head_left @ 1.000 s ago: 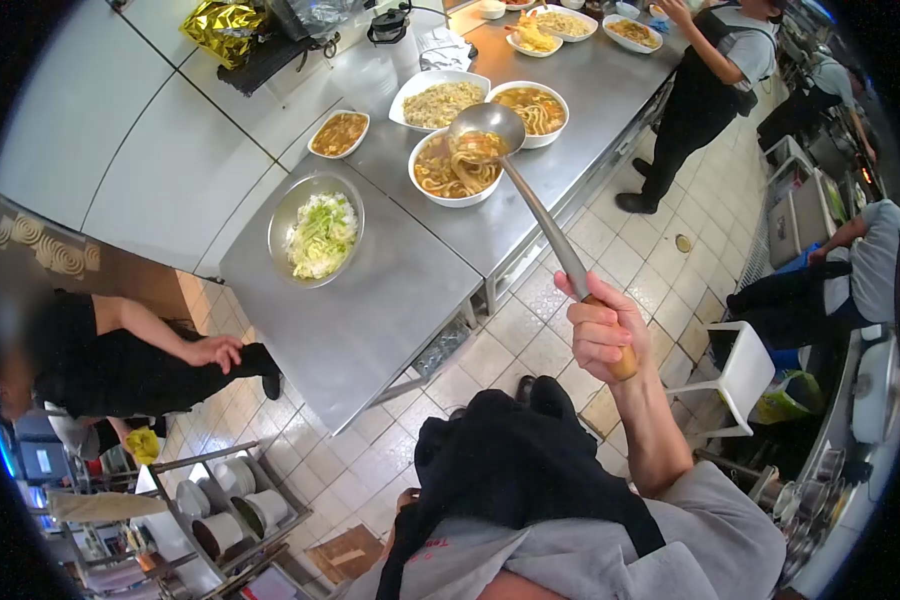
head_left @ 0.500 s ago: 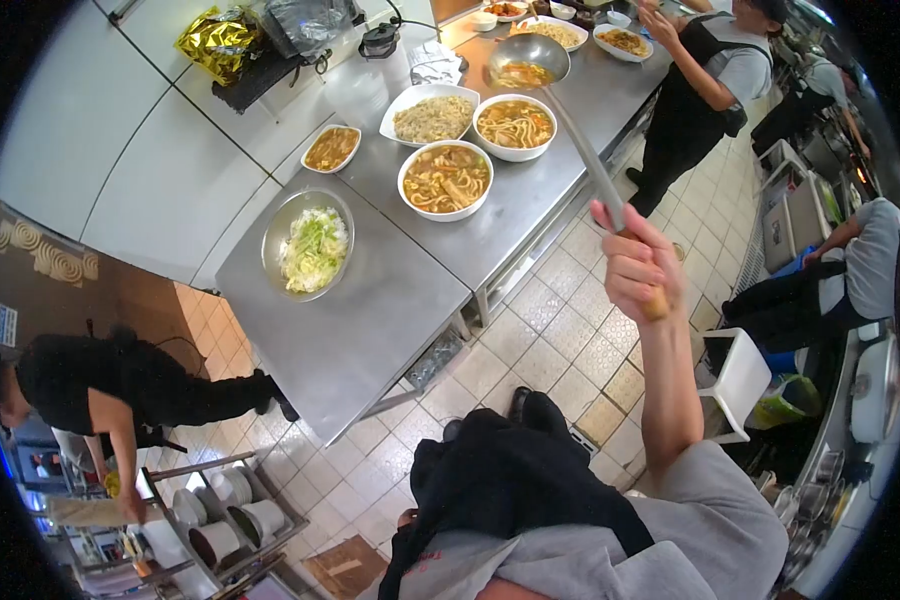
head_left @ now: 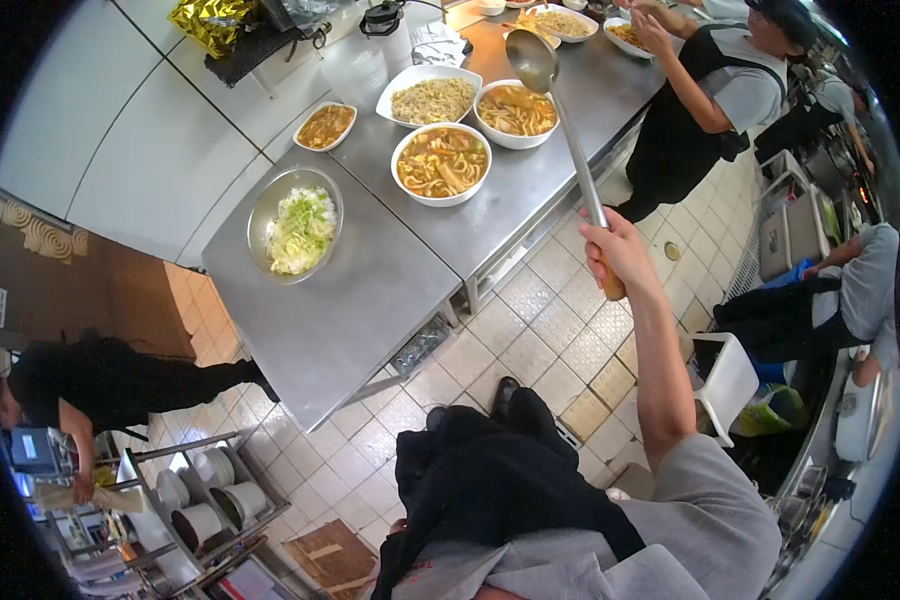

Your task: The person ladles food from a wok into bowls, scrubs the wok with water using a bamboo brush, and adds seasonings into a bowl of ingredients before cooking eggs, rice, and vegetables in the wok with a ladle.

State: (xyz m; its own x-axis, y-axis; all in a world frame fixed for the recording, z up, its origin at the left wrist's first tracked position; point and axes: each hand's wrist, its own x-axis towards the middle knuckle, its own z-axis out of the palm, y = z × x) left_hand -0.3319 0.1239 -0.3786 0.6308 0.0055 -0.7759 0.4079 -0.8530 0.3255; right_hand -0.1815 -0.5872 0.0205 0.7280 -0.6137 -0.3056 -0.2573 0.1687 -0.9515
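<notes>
My right hand (head_left: 615,254) is closed round the wooden handle of a long steel ladle (head_left: 533,62). The ladle's bowl is tilted, with little in it, above the far side of a noodle soup bowl (head_left: 517,113). A second noodle soup bowl (head_left: 441,165) sits nearer to me. Behind them stands a white dish of fried rice (head_left: 432,100), and a small dish of brown sauce (head_left: 325,127) is to the left. A steel bowl (head_left: 295,225) holds rice and shredded greens. Of my left hand only a sliver (head_left: 398,525) shows beside the apron, its fingers hidden.
The steel table (head_left: 350,290) has more filled dishes at its far end. A person (head_left: 700,100) stands at its right side. Another person (head_left: 120,385) bends at the left by a dish rack (head_left: 205,500). A white chair (head_left: 727,385) and a further person (head_left: 840,295) are on the right.
The ladle has gone from the nearer soup bowl to beyond the farther one, and its noodles and broth have left it. My right hand rose and shifted back slightly. The person at left bent toward the rack.
</notes>
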